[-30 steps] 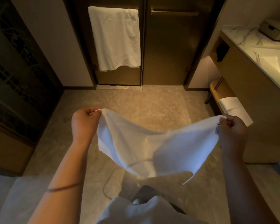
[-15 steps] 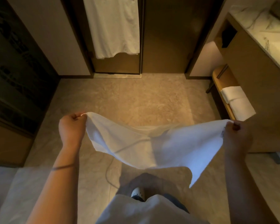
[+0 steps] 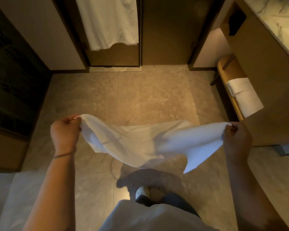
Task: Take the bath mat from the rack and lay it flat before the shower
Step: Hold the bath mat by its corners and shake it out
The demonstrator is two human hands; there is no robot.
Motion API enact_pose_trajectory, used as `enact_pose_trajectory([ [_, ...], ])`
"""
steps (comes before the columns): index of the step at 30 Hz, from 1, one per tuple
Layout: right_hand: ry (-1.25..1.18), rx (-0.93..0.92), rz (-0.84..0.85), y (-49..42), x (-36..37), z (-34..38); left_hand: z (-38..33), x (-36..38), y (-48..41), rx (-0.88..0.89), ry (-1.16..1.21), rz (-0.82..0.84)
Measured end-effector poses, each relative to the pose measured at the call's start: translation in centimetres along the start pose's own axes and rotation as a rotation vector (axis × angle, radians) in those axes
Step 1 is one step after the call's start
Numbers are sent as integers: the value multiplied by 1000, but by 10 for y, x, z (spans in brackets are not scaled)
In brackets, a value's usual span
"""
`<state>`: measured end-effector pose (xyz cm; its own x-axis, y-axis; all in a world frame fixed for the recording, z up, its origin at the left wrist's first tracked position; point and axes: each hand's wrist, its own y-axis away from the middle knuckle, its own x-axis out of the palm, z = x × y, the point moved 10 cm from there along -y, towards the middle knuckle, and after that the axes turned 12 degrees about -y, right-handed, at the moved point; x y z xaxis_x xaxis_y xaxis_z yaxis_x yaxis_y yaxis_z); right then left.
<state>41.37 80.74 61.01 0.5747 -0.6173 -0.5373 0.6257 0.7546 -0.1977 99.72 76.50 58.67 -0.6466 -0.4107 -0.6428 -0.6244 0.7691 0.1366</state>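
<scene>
BATHROOM, head view: a person in a pale top, one shoe [image 3: 141, 193] toe showing on the stone floor [image 3: 140, 97], holds the white bath mat [image 3: 140, 142] spread in mid-air, clear of the floor. Left grip [image 3: 65, 130] is clenched round one top corner. Right grip [image 3: 235, 135] pinches the opposite corner w/ fingers curled tight. Thin band [image 3: 63, 155] on the left wrist.

Arms are set wide apart, prob. to draw the top edge straight so the mat hangs open for laying. The middle sags all the same, and a lower corner droops to a point on the right side.

Under the mat, a thin curved line [image 3: 112, 165] marks the floor. Cord or stone vein, can't tell; a cord there would leave a ridge under the mat.

At right, a low wooden shelf [image 3: 230, 74] under the vanity carries folded white towels [image 3: 244, 95], w/ a marble tabletop [image 3: 277, 19] above. Its near end juts toward the right grip, so that mat edge could catch it on the way down.

Far end: dark doors [image 3: 163, 30] behind a pale sill [image 3: 115, 69], w/ a white towel [image 3: 108, 22] hanging on the left one. Which door is the shower isn't clear. Mat not yet laid.
</scene>
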Motion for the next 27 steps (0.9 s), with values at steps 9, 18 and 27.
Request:
enact_pose_trajectory([
  [9,119,-67,19,-22,10,-8,-14,42,-9,-2,-46,54],
  [18,149,36,24,-85,-2,-54,-53,70,-12,-27,-126,-8],
  [27,172,72,125,-181,1,-91,-110,126,2,-48,-152,-28],
])
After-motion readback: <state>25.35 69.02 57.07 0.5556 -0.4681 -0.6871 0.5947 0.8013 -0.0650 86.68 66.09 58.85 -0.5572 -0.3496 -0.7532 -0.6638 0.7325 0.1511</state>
